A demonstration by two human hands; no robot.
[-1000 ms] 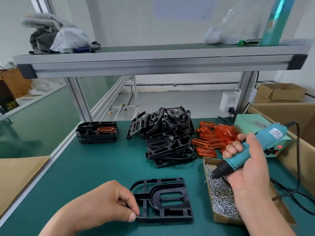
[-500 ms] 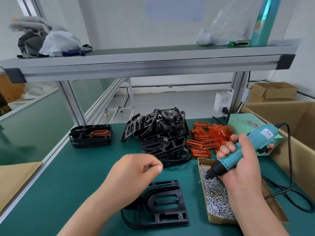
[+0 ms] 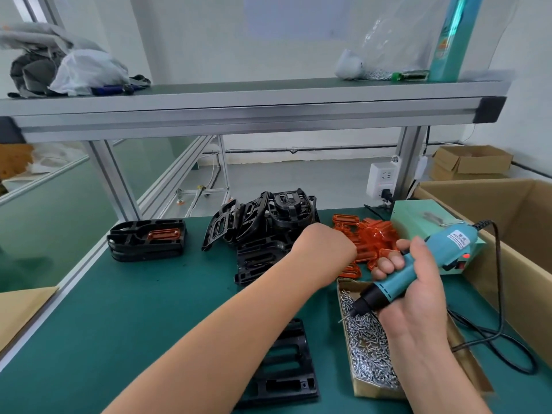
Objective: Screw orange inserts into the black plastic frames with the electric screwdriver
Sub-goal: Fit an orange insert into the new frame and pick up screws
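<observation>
A single black frame point(image 3: 286, 372) lies flat on the green mat at the front, partly covered by my left forearm. My left hand point(image 3: 324, 249) reaches over the heap of orange inserts point(image 3: 375, 239) with its back to the camera. The fingers are hidden, so any grip on an insert cannot be made out. My right hand point(image 3: 415, 297) grips the teal electric screwdriver point(image 3: 418, 264). The bit points down-left over the screws.
A cardboard tray of screws point(image 3: 369, 354) sits right of the frame. Loose black frames point(image 3: 268, 231) are heaped at the centre back. A stack of frames topped by an orange insert point(image 3: 146, 239) stands at left. The power unit point(image 3: 427, 216), cable point(image 3: 507, 348) and carton point(image 3: 513, 222) are at right.
My left hand let go of the frame's left edge and moved up and right across the table to the orange inserts. The right hand keeps hold of the screwdriver over the screws.
</observation>
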